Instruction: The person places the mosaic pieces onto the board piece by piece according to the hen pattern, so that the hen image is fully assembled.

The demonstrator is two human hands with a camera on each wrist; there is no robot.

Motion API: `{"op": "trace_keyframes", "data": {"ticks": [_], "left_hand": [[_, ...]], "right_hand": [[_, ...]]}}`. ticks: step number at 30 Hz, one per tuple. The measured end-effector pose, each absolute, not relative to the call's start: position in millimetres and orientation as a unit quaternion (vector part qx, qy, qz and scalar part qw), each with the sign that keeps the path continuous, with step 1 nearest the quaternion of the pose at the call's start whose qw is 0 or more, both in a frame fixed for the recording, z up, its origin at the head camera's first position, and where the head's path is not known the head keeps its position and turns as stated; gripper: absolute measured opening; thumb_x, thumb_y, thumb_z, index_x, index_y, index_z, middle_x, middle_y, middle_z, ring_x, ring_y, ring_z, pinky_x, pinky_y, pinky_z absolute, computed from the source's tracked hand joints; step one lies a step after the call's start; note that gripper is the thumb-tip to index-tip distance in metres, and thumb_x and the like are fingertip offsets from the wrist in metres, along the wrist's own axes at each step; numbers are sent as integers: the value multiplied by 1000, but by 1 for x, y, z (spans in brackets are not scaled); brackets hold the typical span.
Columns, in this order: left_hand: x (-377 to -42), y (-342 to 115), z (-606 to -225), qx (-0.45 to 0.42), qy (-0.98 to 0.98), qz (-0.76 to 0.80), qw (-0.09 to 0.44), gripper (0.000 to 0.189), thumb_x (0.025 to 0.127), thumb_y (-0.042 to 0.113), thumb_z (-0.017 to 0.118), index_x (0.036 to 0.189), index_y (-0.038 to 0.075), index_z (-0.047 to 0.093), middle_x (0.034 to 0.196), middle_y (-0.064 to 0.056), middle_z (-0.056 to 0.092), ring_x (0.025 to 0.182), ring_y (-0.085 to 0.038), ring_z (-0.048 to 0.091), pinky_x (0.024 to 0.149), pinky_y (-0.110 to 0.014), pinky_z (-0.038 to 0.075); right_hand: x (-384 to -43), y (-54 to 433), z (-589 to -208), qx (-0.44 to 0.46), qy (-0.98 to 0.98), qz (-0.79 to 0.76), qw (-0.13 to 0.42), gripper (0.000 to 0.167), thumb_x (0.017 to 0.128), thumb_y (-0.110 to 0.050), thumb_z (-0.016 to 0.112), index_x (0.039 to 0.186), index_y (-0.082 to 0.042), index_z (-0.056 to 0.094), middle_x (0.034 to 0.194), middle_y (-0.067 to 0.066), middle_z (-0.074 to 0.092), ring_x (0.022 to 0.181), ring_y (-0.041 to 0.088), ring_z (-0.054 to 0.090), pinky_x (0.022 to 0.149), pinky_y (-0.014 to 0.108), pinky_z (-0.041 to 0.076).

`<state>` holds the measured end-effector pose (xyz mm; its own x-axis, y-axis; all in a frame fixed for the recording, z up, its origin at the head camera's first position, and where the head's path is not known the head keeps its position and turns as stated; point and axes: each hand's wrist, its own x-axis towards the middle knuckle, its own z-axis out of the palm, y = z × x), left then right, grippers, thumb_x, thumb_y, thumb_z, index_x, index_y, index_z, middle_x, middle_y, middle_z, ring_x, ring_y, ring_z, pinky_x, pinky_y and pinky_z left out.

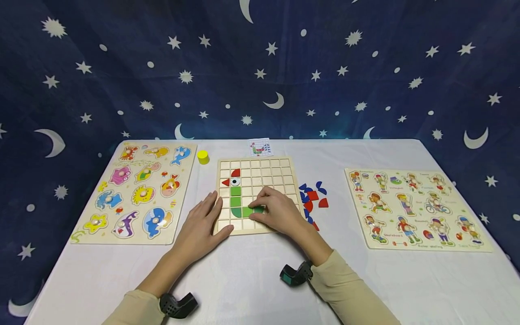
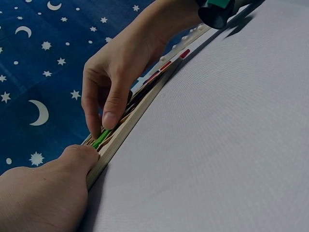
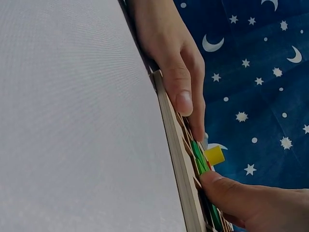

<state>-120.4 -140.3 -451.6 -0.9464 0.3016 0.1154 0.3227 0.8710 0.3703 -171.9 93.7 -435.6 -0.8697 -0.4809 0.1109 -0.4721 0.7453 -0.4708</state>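
Note:
A wooden grid board (image 1: 280, 174) lies at the table's centre, holding a column of green tiles (image 1: 235, 196), red tiles and an eye tile near its top left. My right hand (image 1: 253, 211) pinches a green piece (image 1: 258, 209) in the lower rows, thumb and forefinger curled round it; the left wrist view shows the same green piece (image 2: 101, 138) under the right hand (image 2: 104, 123). My left hand (image 1: 221, 214) lies flat at the board's lower left corner with its fingers straight and its thumb on the front edge. The right wrist view shows the left hand (image 3: 186, 104) on the board's edge (image 3: 176, 154).
An animal peg puzzle (image 1: 136, 192) lies to the left and a puzzle of people figures (image 1: 414, 207) to the right. Loose blue and red pieces (image 1: 313, 198) sit just right of the board. A yellow cylinder (image 1: 203, 156) and a pattern card (image 1: 260, 147) lie behind it.

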Motion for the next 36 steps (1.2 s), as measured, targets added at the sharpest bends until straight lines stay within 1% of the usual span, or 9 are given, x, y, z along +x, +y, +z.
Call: {"op": "trace_keyframes", "data": {"ticks": [6, 12, 15, 18, 20, 23, 30, 33, 36], "left_hand": [[-120, -140, -452, -160, -967, -194, 24, 79, 87, 53, 58, 145, 3, 38, 156, -14, 26, 143, -30, 28, 115, -47, 26], [-120, -141, -452, -162, -966, -197, 27, 78, 87, 52, 59, 145, 3, 38, 156, -14, 26, 143, -30, 27, 116, -47, 25], [-120, -141, -452, -165, -966, -199, 29, 78, 87, 52, 59, 145, 3, 38, 156, -15, 26, 143, -29, 26, 116, -46, 25], [-120, -141, -453, -165, -965, -200, 33, 78, 87, 51, 59, 144, 3, 39, 155, -15, 27, 143, -30, 27, 115, -46, 25], [-120, -142, -453, -164, -966, -199, 34, 78, 87, 51, 59, 144, 2, 39, 155, -15, 27, 143, -30, 28, 115, -46, 26], [-120, -141, -454, -167, -966, -197, 34, 78, 87, 52, 59, 144, 3, 39, 155, -15, 27, 143, -30, 27, 115, -46, 26], [-120, -140, -453, -165, -966, -199, 32, 78, 87, 52, 59, 144, 3, 39, 155, -14, 27, 143, -29, 27, 115, -47, 25], [-121, -140, -453, -166, -966, -198, 34, 78, 87, 52, 59, 144, 3, 39, 155, -14, 27, 143, -29, 27, 115, -46, 25], [-121, -140, -453, -166, -966, -198, 34, 79, 87, 52, 59, 144, 3, 39, 156, -14, 27, 143, -29, 27, 115, -46, 25]], "right_hand": [[-172, 96, -432, -249, 936, -248, 30, 29, 76, -42, 77, 101, -27, 75, 96, -11, 57, 76, 4, 49, 63, 21, 42], [-187, 127, -414, -248, 927, -266, 91, 44, 78, -39, 77, 118, -24, 68, 108, -2, 56, 82, 12, 51, 72, 27, 45], [-195, 154, -406, -237, 927, -261, 129, 61, 75, -34, 80, 131, -23, 58, 119, 5, 50, 95, 20, 50, 82, 36, 47], [-197, 180, -400, -211, 931, -233, 186, 84, 70, -33, 84, 143, -24, 44, 128, 11, 40, 111, 27, 41, 92, 44, 44], [-196, 192, -397, -195, 932, -209, 223, 98, 66, -34, 86, 148, -24, 35, 132, 13, 34, 116, 29, 36, 93, 46, 42], [-194, 204, -395, -183, 930, -183, 261, 111, 61, -35, 88, 152, -21, 26, 133, 15, 29, 112, 30, 33, 89, 44, 42], [-196, 208, -401, -161, 942, -169, 243, 117, 56, -40, 88, 152, -21, 24, 137, 16, 25, 116, 33, 32, 95, 49, 42], [-198, 210, -403, -140, 948, -178, 224, 112, 59, -37, 88, 151, -22, 26, 138, 15, 25, 117, 33, 32, 94, 49, 43], [-201, 213, -404, -127, 951, -194, 203, 104, 65, -33, 87, 151, -21, 29, 136, 15, 26, 117, 33, 32, 88, 46, 45]]}}
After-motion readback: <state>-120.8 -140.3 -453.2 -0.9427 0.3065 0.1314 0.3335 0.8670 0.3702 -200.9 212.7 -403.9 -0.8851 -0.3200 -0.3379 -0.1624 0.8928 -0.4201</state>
